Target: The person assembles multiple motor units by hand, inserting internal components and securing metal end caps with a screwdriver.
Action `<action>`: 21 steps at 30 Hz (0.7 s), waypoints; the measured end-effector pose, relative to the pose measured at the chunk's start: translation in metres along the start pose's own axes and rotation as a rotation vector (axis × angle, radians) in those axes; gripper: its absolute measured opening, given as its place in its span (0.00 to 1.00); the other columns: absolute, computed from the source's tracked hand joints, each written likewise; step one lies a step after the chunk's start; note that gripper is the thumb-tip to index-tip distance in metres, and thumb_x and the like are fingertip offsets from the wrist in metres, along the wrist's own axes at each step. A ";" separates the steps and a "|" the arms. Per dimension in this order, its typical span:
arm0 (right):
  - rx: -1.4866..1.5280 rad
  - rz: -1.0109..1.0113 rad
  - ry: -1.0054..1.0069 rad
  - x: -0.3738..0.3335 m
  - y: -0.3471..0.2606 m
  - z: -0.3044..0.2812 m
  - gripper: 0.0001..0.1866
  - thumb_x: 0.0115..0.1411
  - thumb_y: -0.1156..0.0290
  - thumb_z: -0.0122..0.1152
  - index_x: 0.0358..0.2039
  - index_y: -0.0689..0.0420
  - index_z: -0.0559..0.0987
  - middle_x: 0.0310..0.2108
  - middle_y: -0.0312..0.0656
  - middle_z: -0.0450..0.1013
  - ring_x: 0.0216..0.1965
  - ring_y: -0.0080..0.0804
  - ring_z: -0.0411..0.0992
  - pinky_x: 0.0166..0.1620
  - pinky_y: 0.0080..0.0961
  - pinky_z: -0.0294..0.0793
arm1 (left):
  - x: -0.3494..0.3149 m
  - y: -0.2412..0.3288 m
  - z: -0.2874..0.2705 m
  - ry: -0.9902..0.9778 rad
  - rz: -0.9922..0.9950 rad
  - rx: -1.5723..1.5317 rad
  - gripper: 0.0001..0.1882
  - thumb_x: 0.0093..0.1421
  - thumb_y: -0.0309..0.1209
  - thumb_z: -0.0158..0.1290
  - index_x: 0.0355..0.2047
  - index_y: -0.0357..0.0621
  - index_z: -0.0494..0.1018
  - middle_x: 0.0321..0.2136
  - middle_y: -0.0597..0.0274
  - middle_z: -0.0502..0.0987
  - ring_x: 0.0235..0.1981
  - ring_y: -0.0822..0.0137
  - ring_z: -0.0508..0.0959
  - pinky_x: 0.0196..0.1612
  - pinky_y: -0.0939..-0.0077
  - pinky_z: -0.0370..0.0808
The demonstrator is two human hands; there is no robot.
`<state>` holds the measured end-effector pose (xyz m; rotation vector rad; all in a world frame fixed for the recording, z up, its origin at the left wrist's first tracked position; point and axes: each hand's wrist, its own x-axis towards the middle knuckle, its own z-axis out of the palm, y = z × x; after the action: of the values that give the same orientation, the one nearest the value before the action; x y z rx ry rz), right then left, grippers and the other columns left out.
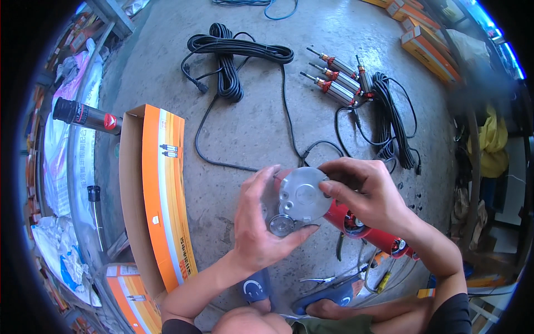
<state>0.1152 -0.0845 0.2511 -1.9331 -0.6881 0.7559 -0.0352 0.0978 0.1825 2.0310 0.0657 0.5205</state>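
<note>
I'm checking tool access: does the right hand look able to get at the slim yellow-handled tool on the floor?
Probably not immediately: the right hand holds the round translucent disc and would likely need freeing first. The slim yellow-handled tool itself looks uncovered.

Smooth grey disc [312, 207], glossy red cylinders [382, 241], cardboard box [134, 206], concrete floor [158, 69] with a dull sheen.

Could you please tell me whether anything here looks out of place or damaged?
Nothing looks plainly damaged. One rotor lies at a different angle from the three others, and the cable coil trails loose across the floor, which looks untidy.
</note>
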 end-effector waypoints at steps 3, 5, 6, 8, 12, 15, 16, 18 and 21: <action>-0.080 -0.067 -0.024 0.006 0.003 0.003 0.13 0.64 0.72 0.69 0.45 0.68 0.82 0.28 0.49 0.80 0.27 0.29 0.79 0.33 0.29 0.78 | 0.004 -0.003 0.007 -0.015 -0.004 -0.118 0.56 0.45 0.30 0.78 0.70 0.33 0.58 0.63 0.37 0.73 0.63 0.46 0.77 0.65 0.58 0.75; -0.098 -0.022 -0.044 0.007 -0.001 -0.001 0.13 0.64 0.72 0.69 0.44 0.67 0.82 0.28 0.49 0.80 0.27 0.30 0.79 0.32 0.29 0.78 | 0.002 -0.005 0.012 -0.037 -0.032 -0.137 0.57 0.46 0.31 0.79 0.70 0.35 0.55 0.63 0.36 0.74 0.63 0.45 0.78 0.65 0.56 0.75; -0.106 0.001 -0.056 0.007 -0.004 -0.002 0.12 0.64 0.72 0.69 0.44 0.67 0.82 0.29 0.49 0.80 0.27 0.30 0.79 0.32 0.29 0.78 | 0.001 -0.006 0.013 -0.049 -0.047 -0.146 0.58 0.46 0.32 0.79 0.70 0.36 0.54 0.62 0.35 0.74 0.63 0.45 0.78 0.65 0.56 0.75; -0.120 -0.035 -0.059 0.008 -0.006 -0.004 0.12 0.65 0.72 0.68 0.44 0.67 0.82 0.28 0.49 0.80 0.27 0.32 0.80 0.33 0.30 0.78 | 0.001 -0.004 0.014 -0.036 -0.045 -0.149 0.56 0.47 0.31 0.79 0.70 0.36 0.55 0.62 0.35 0.74 0.62 0.45 0.78 0.65 0.57 0.75; -0.147 -0.019 -0.096 0.009 -0.004 -0.013 0.12 0.65 0.72 0.67 0.45 0.66 0.83 0.31 0.50 0.81 0.29 0.34 0.81 0.35 0.29 0.79 | -0.001 -0.003 0.016 -0.018 -0.050 -0.166 0.52 0.48 0.28 0.78 0.68 0.35 0.58 0.62 0.35 0.74 0.62 0.46 0.79 0.65 0.58 0.76; -0.180 -0.100 -0.054 0.012 0.018 -0.023 0.13 0.63 0.73 0.67 0.47 0.65 0.83 0.38 0.50 0.83 0.35 0.34 0.82 0.38 0.30 0.80 | 0.000 -0.001 0.022 -0.006 -0.085 -0.197 0.47 0.48 0.26 0.77 0.65 0.34 0.62 0.63 0.36 0.74 0.62 0.47 0.79 0.65 0.58 0.76; -0.182 -0.049 -0.100 0.013 0.019 -0.026 0.14 0.62 0.74 0.67 0.48 0.64 0.84 0.39 0.50 0.83 0.37 0.34 0.83 0.39 0.31 0.80 | 0.000 -0.001 0.023 0.002 -0.075 -0.174 0.46 0.48 0.25 0.77 0.64 0.34 0.64 0.62 0.37 0.75 0.61 0.47 0.79 0.64 0.58 0.76; -0.183 0.058 -0.185 0.013 0.020 -0.031 0.16 0.61 0.75 0.68 0.50 0.63 0.84 0.43 0.49 0.83 0.41 0.33 0.83 0.42 0.32 0.81 | 0.001 -0.002 0.026 0.012 -0.050 -0.132 0.43 0.47 0.25 0.77 0.61 0.35 0.67 0.62 0.37 0.75 0.61 0.46 0.79 0.63 0.59 0.77; -0.091 0.067 -0.246 0.015 0.033 -0.028 0.22 0.56 0.74 0.70 0.52 0.64 0.83 0.44 0.48 0.84 0.44 0.36 0.83 0.50 0.33 0.82 | 0.004 0.003 0.023 0.007 -0.017 -0.042 0.38 0.45 0.24 0.77 0.57 0.37 0.72 0.62 0.37 0.76 0.60 0.45 0.80 0.60 0.59 0.80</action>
<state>0.1504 -0.1029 0.2295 -1.9720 -0.8213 1.0325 -0.0229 0.0782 0.1768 1.9863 0.0751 0.5143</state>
